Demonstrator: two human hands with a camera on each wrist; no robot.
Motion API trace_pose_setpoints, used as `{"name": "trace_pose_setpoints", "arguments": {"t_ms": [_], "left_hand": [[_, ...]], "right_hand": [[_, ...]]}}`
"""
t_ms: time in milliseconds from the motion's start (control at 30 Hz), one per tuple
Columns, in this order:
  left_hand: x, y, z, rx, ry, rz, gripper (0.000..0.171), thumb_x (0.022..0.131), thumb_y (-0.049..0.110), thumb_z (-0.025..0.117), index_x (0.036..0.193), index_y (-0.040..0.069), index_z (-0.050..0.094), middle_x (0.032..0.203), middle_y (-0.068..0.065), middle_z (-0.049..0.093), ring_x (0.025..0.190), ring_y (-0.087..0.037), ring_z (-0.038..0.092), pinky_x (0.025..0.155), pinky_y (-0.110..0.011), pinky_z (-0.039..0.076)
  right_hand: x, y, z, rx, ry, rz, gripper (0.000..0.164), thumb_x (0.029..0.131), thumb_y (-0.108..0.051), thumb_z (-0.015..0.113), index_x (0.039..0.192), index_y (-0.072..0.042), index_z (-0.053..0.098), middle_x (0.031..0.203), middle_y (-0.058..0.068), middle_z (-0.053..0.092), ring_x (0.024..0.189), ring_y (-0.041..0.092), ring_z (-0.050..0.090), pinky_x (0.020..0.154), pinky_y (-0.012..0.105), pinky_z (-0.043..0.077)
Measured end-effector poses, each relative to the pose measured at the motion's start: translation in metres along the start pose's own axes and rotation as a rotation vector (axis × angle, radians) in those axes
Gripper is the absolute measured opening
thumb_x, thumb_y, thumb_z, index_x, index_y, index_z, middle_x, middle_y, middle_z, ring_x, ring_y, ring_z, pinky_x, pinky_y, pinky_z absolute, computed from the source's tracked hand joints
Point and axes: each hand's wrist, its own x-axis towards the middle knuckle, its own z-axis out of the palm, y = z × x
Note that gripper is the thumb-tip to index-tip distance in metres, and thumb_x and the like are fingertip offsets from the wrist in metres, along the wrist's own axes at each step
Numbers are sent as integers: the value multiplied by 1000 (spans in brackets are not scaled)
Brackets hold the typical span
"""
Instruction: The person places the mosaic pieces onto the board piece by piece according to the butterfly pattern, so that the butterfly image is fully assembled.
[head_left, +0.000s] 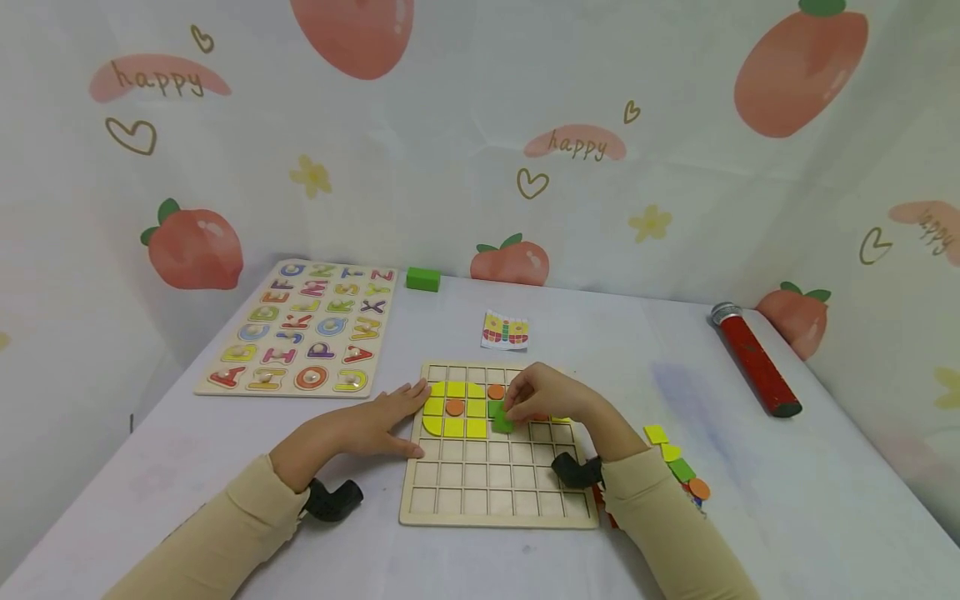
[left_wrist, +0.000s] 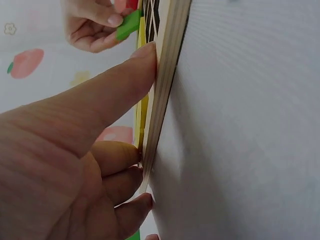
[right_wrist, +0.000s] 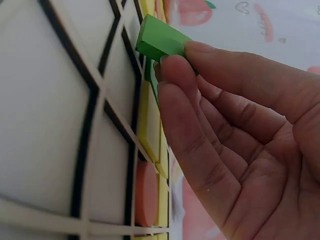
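My right hand [head_left: 547, 395] pinches a green square tile [right_wrist: 159, 40] between thumb and fingers, just over the wooden grid board [head_left: 474, 477]. In the right wrist view the tile is tilted, with one end close to the grid. Another green tile [head_left: 492, 408] lies in the grid behind it. Yellow tiles [head_left: 455, 427] and an orange round tile [head_left: 454, 407] fill the board's upper left; more tiles at the upper right are partly hidden by my right hand. My left hand [head_left: 371, 425] rests with extended fingers against the board's left edge, thumb touching its side.
Behind the board lies a small butterfly pattern card [head_left: 506, 332]. An alphabet puzzle board [head_left: 300, 333] and a green block [head_left: 423, 279] stand back left. Loose tiles [head_left: 681, 470] lie beside my right forearm; a red microphone [head_left: 756, 360] is further right.
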Motion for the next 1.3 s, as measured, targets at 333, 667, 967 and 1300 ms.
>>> {"name": "trace_pose_setpoints", "arguments": {"t_ms": [333,667,967,1300], "left_hand": [[0,2,0,-2,-8,-11,95,80,43,69,150,10,14,158,-7,7,146,-29,5,118,-50,5],[-1,2,0,-4,-9,-18,95,80,44,69,150,11,14,158,-7,7,146,-28,5,118,-50,4],[1,4,1,-2,-19,-27,94,80,45,68,151,13,14,159,-3,6,146,-25,3,118,-48,4],[-1,1,0,12,-9,-40,95,80,48,67,151,14,13,159,-4,6,146,-25,3,118,-48,5]], "right_hand": [[3,-1,8,-61,-3,-36,8,80,-8,72,84,-1,69,76,1,66,67,8,56,65,20,48],[4,-1,13,-97,13,-87,6,79,-5,72,81,0,68,74,1,64,64,8,53,63,19,48],[-3,2,9,-126,4,-85,8,80,-8,72,84,-2,69,78,2,66,68,8,55,66,19,49],[-33,17,-16,-125,68,-16,15,82,-17,71,92,-6,71,88,2,68,77,13,57,73,25,50]]}}
